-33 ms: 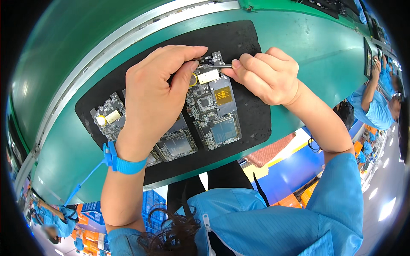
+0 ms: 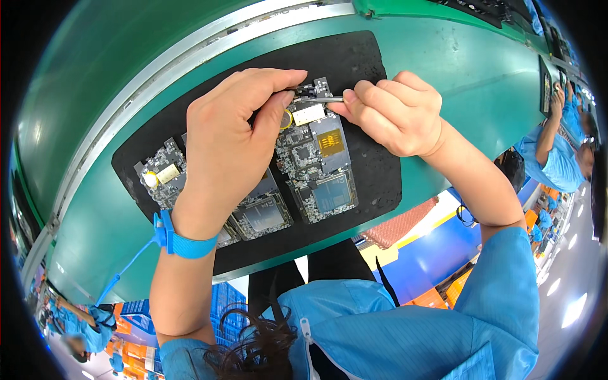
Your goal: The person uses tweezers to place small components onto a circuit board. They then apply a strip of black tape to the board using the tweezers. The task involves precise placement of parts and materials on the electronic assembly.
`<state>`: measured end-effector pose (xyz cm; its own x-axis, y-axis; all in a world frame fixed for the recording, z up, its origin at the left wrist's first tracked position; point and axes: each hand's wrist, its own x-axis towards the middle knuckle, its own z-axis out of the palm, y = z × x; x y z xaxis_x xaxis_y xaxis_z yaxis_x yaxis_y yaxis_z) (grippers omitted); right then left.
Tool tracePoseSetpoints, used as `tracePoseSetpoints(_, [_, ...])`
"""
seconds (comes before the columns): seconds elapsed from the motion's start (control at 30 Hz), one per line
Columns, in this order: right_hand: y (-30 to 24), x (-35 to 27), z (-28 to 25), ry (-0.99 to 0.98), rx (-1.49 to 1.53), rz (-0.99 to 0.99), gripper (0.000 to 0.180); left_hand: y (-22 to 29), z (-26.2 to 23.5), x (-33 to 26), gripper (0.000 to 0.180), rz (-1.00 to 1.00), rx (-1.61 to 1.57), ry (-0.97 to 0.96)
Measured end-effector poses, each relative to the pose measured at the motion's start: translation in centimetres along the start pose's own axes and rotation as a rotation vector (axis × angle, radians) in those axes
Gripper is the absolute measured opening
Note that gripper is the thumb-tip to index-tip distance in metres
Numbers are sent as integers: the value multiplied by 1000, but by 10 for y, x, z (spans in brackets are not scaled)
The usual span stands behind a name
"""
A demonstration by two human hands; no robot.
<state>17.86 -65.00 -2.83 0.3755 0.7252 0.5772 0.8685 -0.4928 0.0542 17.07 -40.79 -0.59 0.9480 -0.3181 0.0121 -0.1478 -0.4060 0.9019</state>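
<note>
The surface [image 2: 456, 69] is showing green, the mat [image 2: 375, 171] black; the rightmost circuit board [image 2: 305, 154] is displaying grey with a golden patch [image 2: 329, 143]; the wristband [image 2: 194, 247] and finely striped shirt [image 2: 392, 335] are showing blue.

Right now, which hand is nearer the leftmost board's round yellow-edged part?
Left. The left hand is to the right of the round part; the right hand is farther right, holding a metal tool.

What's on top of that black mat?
Circuit boards lie on the black mat. The left hand covers parts of some, so their exact number can't be told.
</note>
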Motion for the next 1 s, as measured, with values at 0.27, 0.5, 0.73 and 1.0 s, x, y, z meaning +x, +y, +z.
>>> tracePoseSetpoints(0.27, [-1, 0, 1, 42, -93, -43, 32, -2, -1, 2, 24, 15, 1, 15])
tracePoseSetpoints(0.5, [1, 2, -11, 36, -39, 101, 21, 1, -7, 4, 27, -86, -48, -49])
tracePoseSetpoints(0.73, [59, 11, -58, 122, 102, 1187, 33, 0, -12, 3, 31, 97, 39, 65])
tracePoseSetpoints(1.0, [179, 48, -59, -105, -329, 686, 41, 17, -31, -2, 21, 120, 76, 157])
